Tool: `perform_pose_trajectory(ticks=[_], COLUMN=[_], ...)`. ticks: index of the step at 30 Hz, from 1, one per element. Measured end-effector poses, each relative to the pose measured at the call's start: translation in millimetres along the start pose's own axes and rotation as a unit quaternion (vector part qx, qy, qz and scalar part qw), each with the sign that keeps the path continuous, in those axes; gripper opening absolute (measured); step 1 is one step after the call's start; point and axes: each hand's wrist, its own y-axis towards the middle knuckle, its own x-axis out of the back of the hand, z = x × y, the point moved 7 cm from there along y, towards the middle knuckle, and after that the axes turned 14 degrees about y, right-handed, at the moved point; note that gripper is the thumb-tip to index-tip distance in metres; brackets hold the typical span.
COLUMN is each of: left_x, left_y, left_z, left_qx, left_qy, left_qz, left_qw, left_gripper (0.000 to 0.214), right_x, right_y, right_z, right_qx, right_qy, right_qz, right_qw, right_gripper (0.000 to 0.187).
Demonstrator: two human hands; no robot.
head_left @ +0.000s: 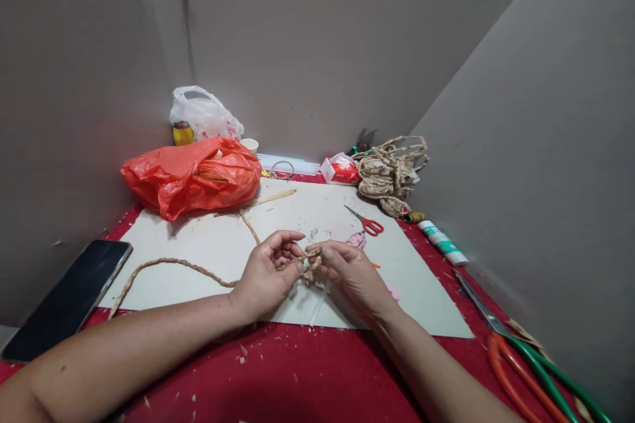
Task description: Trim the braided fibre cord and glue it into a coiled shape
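Note:
A tan braided straw cord (183,263) curves over the white board (421,291) and runs into my left hand (270,271). My left thumb and fingers pinch the cord near its worked end. Close beside it, my right hand (352,274) pinches the same straw piece between thumb and forefinger. A small frayed straw bit hangs between the two hands. Another stretch of cord (249,226) extends away behind my left hand. Parts of the cord inside the fingers are hidden.
An orange-red plastic bag (193,175) lies at the back left, a phone (69,297) at the left. Small red-handled scissors (367,221) rest on the board. Coiled straw cords (381,175) sit at the back right; large shears (516,350) lie at the right edge.

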Motion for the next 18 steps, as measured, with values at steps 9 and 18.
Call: perform_pose_trajectory(ticks=[9, 18], left_x=[3.3, -6.2], left_y=[1.5, 2.3], left_z=[-1.5, 4.3], left_qx=[0.029, 0.041], left_qy=[-0.024, 0.062], left_qz=[0.008, 0.098], left_qw=[0.999, 0.992], left_gripper=[0.025, 0.023], right_x=[6.8, 1.1], right_y=[-2.5, -6.9], right_z=[9.4, 24.5], right_qx=[0.041, 0.095], right_qy=[-0.048, -0.131], right_qz=[-0.025, -0.008], right_qw=[0.998, 0.987], right_gripper=[0.023, 0.016])
